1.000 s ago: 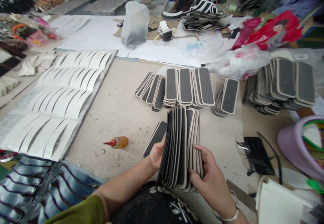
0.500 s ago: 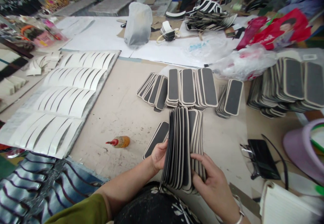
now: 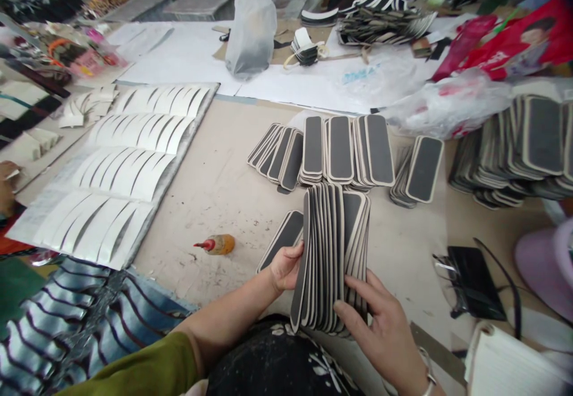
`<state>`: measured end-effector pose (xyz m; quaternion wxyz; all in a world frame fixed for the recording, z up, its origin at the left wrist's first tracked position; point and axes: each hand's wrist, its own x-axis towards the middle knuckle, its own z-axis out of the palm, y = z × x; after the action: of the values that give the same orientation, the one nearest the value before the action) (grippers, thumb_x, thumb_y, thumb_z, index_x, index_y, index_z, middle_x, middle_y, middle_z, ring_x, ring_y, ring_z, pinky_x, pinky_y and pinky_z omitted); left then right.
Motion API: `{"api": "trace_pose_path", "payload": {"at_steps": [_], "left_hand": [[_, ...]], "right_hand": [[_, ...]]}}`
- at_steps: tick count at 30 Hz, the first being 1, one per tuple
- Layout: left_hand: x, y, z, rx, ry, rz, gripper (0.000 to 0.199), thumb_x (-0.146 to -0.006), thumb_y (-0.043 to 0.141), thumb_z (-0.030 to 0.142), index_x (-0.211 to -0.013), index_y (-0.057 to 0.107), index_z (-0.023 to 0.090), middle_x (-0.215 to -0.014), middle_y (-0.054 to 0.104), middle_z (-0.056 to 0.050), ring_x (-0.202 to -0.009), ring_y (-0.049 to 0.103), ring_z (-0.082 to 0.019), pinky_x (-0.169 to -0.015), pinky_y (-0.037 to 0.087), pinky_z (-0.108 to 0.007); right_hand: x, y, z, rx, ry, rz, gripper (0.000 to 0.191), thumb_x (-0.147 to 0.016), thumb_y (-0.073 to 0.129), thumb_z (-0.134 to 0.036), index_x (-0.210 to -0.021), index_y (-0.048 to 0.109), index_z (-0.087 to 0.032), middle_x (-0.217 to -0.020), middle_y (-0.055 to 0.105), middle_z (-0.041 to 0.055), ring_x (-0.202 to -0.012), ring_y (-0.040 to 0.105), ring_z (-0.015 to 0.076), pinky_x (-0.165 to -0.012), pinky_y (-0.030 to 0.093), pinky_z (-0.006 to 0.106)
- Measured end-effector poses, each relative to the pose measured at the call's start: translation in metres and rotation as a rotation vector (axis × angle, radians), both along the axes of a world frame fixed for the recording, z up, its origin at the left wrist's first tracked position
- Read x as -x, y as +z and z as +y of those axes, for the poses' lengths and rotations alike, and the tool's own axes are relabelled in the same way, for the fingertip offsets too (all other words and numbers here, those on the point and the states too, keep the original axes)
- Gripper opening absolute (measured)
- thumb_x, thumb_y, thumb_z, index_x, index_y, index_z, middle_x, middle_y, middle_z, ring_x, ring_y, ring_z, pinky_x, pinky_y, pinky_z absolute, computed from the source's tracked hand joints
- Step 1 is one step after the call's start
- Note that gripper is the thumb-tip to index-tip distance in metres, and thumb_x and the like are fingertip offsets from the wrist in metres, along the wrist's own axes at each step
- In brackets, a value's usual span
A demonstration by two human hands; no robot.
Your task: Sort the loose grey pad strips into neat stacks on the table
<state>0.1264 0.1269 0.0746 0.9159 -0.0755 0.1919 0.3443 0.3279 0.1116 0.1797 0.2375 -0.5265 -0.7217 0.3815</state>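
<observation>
Head camera shows the left hand gripping one side of a fanned bundle of pale-edged strips, the right hand grasping the other, probably to keep them spread. On the worktop, left of the bundle, lies an orange-looking bottle; beyond the bundle, a cloudy bag encloses something dark.

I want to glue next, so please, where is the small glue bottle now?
In the head view, the small glue bottle lies left of the left hand, between it and the white strips.
</observation>
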Motion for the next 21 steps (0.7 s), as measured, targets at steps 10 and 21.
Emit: {"api": "trace_pose_path", "payload": {"at_steps": [10, 21], "left_hand": [[-0.0045, 0.0044, -0.0030, -0.031, 0.036, -0.035, 0.041, -0.082, 0.053, 0.042, -0.095, 0.068, 0.006, -0.088, 0.072, -0.012, -0.084, 0.066, -0.025, -0.090, 0.039, -0.038], [-0.0035, 0.0003, -0.0075, 0.015, 0.047, 0.017, 0.043, -0.082, 0.049, 0.042, -0.099, 0.067, 0.007, -0.093, 0.071, -0.013, -0.098, 0.062, -0.029, -0.094, 0.037, -0.041]], "right_hand": [[0.0108, 0.0041, -0.0037, -0.067, -0.035, -0.106, 0.036, -0.074, 0.063, -0.046, -0.097, 0.063, -0.017, -0.100, 0.061, 0.0111, -0.097, 0.060, 0.0255, -0.079, 0.054, 0.035], [0.0112, 0.0047, -0.0054, -0.082, -0.010, -0.110, 0.038, -0.074, 0.065, -0.045, -0.100, 0.062, -0.018, -0.097, 0.059, 0.0097, -0.091, 0.060, 0.0233, -0.078, 0.054, 0.035]]}}
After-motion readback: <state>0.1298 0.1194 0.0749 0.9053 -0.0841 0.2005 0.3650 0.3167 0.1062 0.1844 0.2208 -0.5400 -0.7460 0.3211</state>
